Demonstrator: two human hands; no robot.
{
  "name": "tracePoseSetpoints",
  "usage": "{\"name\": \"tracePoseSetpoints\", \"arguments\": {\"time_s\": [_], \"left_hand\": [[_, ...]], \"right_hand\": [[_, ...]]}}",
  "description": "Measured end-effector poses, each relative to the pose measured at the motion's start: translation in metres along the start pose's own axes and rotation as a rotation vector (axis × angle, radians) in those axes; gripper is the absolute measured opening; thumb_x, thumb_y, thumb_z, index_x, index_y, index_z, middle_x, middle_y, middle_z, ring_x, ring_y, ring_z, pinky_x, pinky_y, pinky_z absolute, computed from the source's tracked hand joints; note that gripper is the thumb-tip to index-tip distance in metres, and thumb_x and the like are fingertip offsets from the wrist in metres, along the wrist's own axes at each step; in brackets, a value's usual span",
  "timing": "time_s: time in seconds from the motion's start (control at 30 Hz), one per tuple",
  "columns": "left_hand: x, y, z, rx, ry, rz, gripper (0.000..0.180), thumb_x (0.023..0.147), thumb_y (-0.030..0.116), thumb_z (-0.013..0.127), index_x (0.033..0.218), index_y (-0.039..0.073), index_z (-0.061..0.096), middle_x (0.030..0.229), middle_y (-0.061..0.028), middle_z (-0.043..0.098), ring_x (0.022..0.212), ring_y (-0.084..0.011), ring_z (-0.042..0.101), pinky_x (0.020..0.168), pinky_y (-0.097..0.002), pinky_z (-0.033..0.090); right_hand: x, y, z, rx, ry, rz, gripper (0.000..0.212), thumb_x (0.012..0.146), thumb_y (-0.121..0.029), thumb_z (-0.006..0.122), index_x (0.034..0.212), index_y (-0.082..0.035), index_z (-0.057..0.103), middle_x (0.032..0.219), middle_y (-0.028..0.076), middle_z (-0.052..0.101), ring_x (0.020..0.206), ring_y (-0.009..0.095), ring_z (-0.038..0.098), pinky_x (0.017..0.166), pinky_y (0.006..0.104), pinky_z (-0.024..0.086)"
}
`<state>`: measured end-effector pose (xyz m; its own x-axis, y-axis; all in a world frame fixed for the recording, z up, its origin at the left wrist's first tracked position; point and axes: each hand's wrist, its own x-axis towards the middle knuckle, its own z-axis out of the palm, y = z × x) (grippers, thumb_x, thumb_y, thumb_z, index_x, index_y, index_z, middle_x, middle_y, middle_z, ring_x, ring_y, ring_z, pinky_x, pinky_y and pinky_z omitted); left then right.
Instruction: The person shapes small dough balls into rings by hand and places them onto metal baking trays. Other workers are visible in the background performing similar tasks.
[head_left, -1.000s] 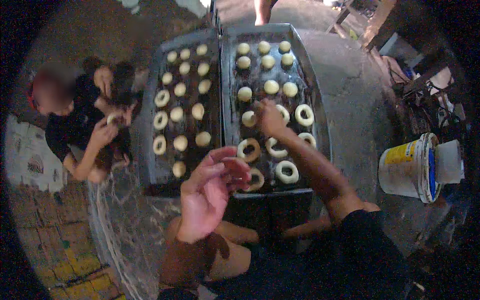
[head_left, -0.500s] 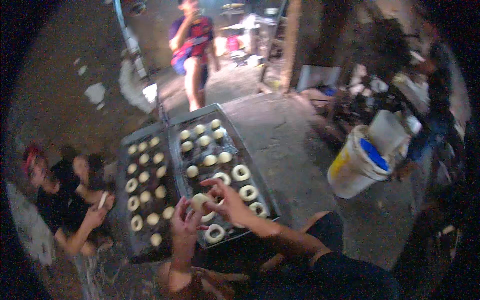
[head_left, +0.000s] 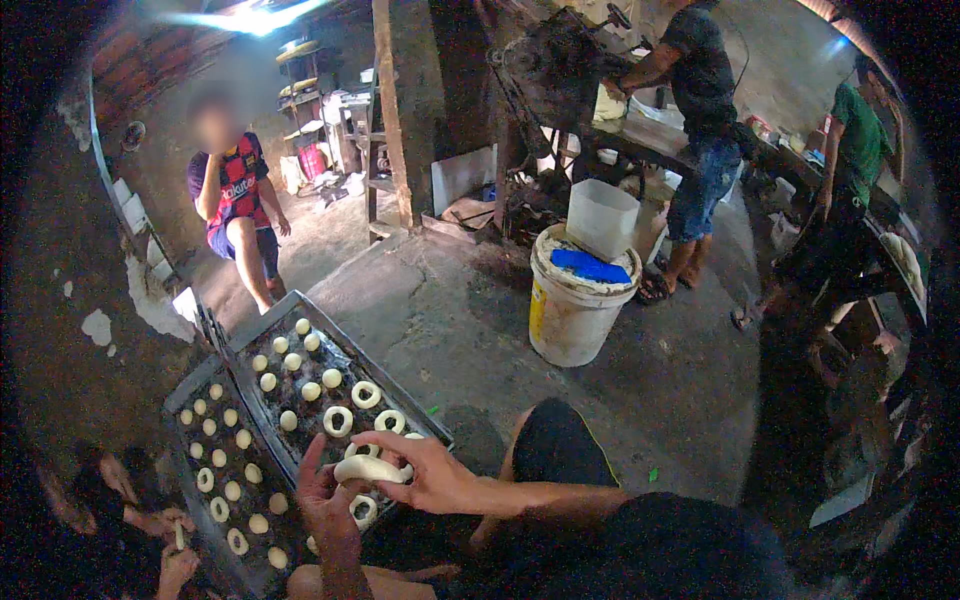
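Over the near part of the right-hand tray, I hold a pale dough ring point(head_left: 372, 468) between both hands. My right hand point(head_left: 440, 476) closes round its right side, thumb and fingers curled over the dough. My left hand point(head_left: 328, 500) grips the ring's left end, one finger pointing up. The right dark metal tray point(head_left: 378, 371) bears round dough balls point(head_left: 331, 378) at the far side and shaped dough rings point(head_left: 338, 420) nearer me. Beside it, the left tray point(head_left: 262, 448) holds several more balls, with rings down its left side. My hands hide some of the dough underneath.
At the lower left, another person's hands point(head_left: 172, 545) hold a strip of dough. A white bucket point(head_left: 575, 320) with a blue item and a clear square container point(head_left: 602, 218) on top stands on the concrete floor. Other people stand at the back left, by a machine, and far right.
My view has turned right and up, so the trays sit farther left. The dough between my hands was a rounded lump before; now it shows as a ring.
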<state>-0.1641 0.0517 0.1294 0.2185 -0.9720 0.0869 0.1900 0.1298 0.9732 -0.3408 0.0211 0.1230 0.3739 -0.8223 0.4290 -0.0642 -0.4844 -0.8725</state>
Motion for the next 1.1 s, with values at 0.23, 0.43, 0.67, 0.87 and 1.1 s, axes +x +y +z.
{"name": "tracePoseSetpoints", "arguments": {"time_s": [0.23, 0.43, 0.67, 0.87, 1.1], "left_hand": [[-0.003, -0.008, 0.007, 0.287, -0.302, 0.038, 0.09, 0.072, -0.005, 0.069, 0.151, 0.008, 0.028, 0.102, -0.0142, 0.066, 0.087, -0.0188, 0.066, 0.064, -0.0287, 0.054], [0.011, -0.037, -0.014, 0.267, -0.056, 0.24, 0.072, 0.071, -0.011, 0.056, 0.14, 0.007, 0.044, 0.106, -0.0116, 0.065, 0.094, -0.0196, 0.064, 0.081, -0.0312, 0.053], [0.005, 0.006, -0.02, -0.549, -0.309, -0.13, 0.065, 0.076, -0.001, 0.059, 0.14, 0.006, 0.044, 0.12, -0.0146, 0.06, 0.097, -0.0244, 0.065, 0.076, -0.0368, 0.058], [-0.007, 0.038, -0.02, 0.436, -0.149, 0.22, 0.062, 0.097, 0.03, 0.059, 0.144, -0.003, 0.038, 0.114, -0.0142, 0.061, 0.071, -0.0182, 0.063, 0.066, -0.033, 0.055], [0.005, 0.056, -0.064, -0.111, -0.113, -0.036, 0.053, 0.102, 0.035, 0.046, 0.139, -0.003, 0.045, 0.083, -0.0117, 0.065, 0.062, -0.0153, 0.056, 0.053, -0.0323, 0.044]], "right_hand": [[0.015, 0.026, -0.014, -0.32, 0.095, -0.102, 0.026, 0.069, -0.016, 0.071, 0.092, -0.004, 0.07, 0.086, 0.015, 0.063, 0.081, 0.034, 0.062, 0.069, 0.0421, 0.049], [0.003, 0.003, -0.001, 0.521, -0.19, 0.119, 0.034, 0.074, -0.011, 0.067, 0.106, -0.002, 0.059, 0.094, 0.006, 0.061, 0.09, 0.016, 0.059, 0.08, 0.0327, 0.046], [0.033, -0.005, -0.009, 0.703, -0.294, 0.224, 0.075, 0.072, 0.004, 0.061, 0.141, -0.011, 0.034, 0.099, 0.005, 0.058, 0.081, 0.013, 0.06, 0.07, 0.028, 0.051], [0.036, 0.014, -0.004, -0.02, -0.424, 0.053, 0.058, 0.078, -0.003, 0.063, 0.134, -0.006, 0.048, 0.109, 0.009, 0.064, 0.09, 0.015, 0.063, 0.078, 0.0305, 0.05], [0.063, -0.019, 0.026, 0.738, -0.59, 0.328, 0.066, 0.077, 0.004, 0.062, 0.138, -0.008, 0.04, 0.102, 0.004, 0.061, 0.089, 0.014, 0.061, 0.075, 0.0287, 0.051]]}}
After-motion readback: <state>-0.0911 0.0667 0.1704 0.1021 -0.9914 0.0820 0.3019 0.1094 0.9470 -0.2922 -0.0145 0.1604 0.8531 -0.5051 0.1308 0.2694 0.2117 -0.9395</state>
